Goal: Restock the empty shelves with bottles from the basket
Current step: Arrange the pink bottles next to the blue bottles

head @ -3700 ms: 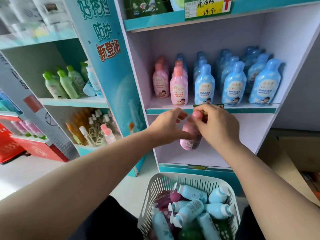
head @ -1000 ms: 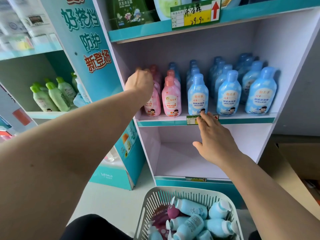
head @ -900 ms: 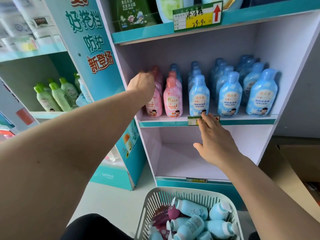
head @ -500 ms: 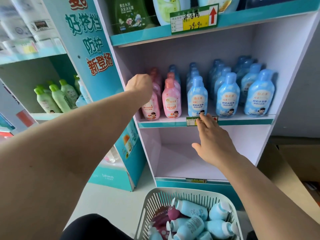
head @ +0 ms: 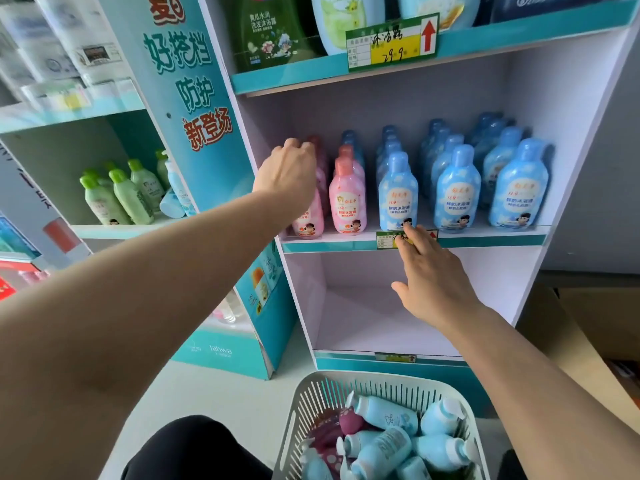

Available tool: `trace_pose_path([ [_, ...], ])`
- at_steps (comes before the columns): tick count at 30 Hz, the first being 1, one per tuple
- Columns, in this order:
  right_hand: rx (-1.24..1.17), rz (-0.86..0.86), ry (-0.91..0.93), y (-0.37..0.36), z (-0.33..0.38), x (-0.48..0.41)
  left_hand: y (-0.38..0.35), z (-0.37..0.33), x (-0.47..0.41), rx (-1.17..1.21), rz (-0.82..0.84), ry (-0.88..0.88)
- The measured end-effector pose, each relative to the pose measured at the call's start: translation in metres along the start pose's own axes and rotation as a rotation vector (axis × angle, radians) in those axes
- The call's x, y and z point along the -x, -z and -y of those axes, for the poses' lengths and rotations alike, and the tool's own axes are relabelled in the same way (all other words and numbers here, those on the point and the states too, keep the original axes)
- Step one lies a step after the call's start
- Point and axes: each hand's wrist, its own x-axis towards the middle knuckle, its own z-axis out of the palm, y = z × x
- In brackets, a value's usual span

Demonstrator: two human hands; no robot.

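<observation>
My left hand [head: 289, 173] is gripping the top of a pink bottle [head: 309, 220], cartoon label, standing upright with its cap up at the shelf's [head: 491, 240] left end; my right hand [head: 433, 285] is lying straight-fingered on the shelf edge.

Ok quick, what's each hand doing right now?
Left hand: grips the pink bottle at front left.
Right hand: open, touching the price tag.

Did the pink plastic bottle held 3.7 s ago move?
Yes: the pink plastic bottle went up, from below the green-yellow price label to the middle shelf, left of it.
</observation>
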Motion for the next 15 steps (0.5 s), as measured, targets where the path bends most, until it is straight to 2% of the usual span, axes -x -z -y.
trace_pose_path([
  [3,0.018,0.007,0.014,-0.004,0.002,0.007,-0.007,0.001,0.034,0.070,-0.028,-0.128],
  [5,0.029,0.057,0.012,-0.011,0.003,0.015,-0.019,0.002,0.064,0.109,0.038,-0.179],
  [15,0.084,0.304,-0.014,-0.068,-0.005,0.101,-0.111,0.000,0.232,0.267,0.716,-0.132],
])
